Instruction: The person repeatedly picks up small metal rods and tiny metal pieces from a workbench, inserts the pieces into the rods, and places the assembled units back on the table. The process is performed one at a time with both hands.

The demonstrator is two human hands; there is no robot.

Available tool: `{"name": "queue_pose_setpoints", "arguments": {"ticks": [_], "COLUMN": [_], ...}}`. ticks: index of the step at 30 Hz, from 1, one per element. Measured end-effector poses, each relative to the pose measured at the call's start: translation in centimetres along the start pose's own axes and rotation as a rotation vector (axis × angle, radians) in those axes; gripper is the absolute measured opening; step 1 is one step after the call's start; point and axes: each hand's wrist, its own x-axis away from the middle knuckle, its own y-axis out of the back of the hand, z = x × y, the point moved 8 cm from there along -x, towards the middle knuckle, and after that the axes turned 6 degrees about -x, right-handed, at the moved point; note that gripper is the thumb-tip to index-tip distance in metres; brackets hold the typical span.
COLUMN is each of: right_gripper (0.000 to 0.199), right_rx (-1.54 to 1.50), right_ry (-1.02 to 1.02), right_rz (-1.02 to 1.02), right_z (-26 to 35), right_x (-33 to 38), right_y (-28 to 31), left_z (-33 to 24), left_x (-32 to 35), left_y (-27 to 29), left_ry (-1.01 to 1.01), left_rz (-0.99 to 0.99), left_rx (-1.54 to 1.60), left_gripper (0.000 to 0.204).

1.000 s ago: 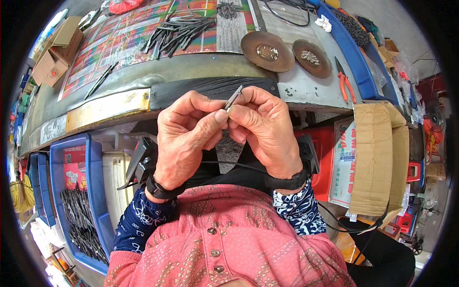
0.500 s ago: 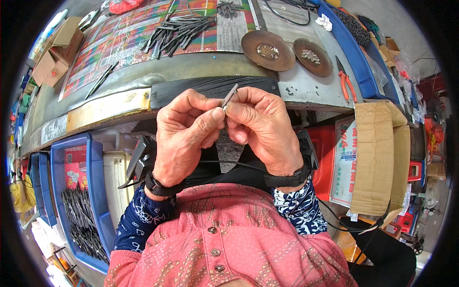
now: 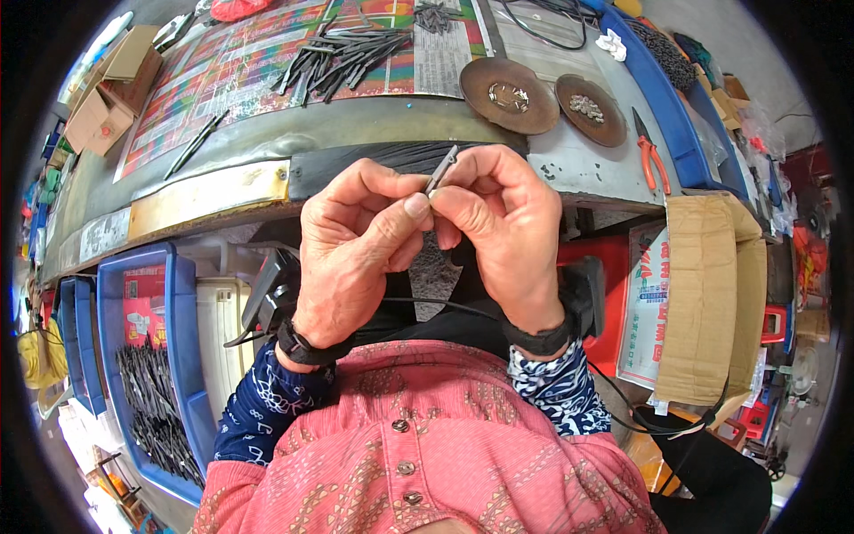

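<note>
Between both hands, just off the table's front edge, is a small narrow dark grey strip (image 3: 444, 167) with a tiny knob near its upper end. It slants up to the right. My left hand (image 3: 360, 240) pinches its lower end between thumb and forefinger. My right hand (image 3: 511, 227) grips it from the other side, thumb and forefinger pressed close to the left fingertips. Whether a smaller piece sits between the fingertips is hidden. Beyond the hands, a pile of similar black strips (image 3: 347, 58) lies on a colourful printed sheet (image 3: 240, 80).
Two brown round dishes (image 3: 485, 111) with small metal pieces stand back right, beside orange-handled pliers (image 3: 654, 165). Blue bins line both sides; the left bin (image 3: 185, 329) holds many black strips. A cardboard box (image 3: 698, 303) stands at my right. A cable crosses below my hands.
The whole view has shifted slightly to the right. Both hands keep their pinch on the strip, and a little more of its upper end shows above the fingers.
</note>
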Motion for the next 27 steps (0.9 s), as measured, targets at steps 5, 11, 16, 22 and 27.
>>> {"name": "queue_pose_setpoints", "arguments": {"ticks": [5, 11, 16, 22, 27], "right_gripper": [0.016, 0.016, 0.011, 0.012, 0.013], "right_rx": [-0.425, -0.361, 0.118, 0.535, 0.479], "right_ry": [-0.257, -0.231, 0.18, 0.446, 0.398], "right_rz": [0.074, 0.046, -0.063, -0.103, -0.118], "right_z": [-2.0, -1.9, 0.8, 2.7, 2.6], "right_x": [0.0, 0.1, 0.7, 1.6, 1.6], "right_y": [-0.3, -0.4, -0.5, -1.6, -1.3], "left_z": [-0.2, 0.0, 0.5, 0.4, 0.2], "left_x": [-0.1, -0.1, -0.1, 0.0, 0.2], "left_y": [0.0, 0.3, 0.4, 0.4, 0.2], "left_ry": [0.009, 0.009, 0.017, -0.007, -0.022], "left_rz": [0.05, 0.055, -0.007, -0.018, -0.017], "left_rx": [-0.019, 0.0, 0.041, 0.063, 0.035], "left_gripper": [0.006, 0.006, 0.007, 0.007, 0.007]}}
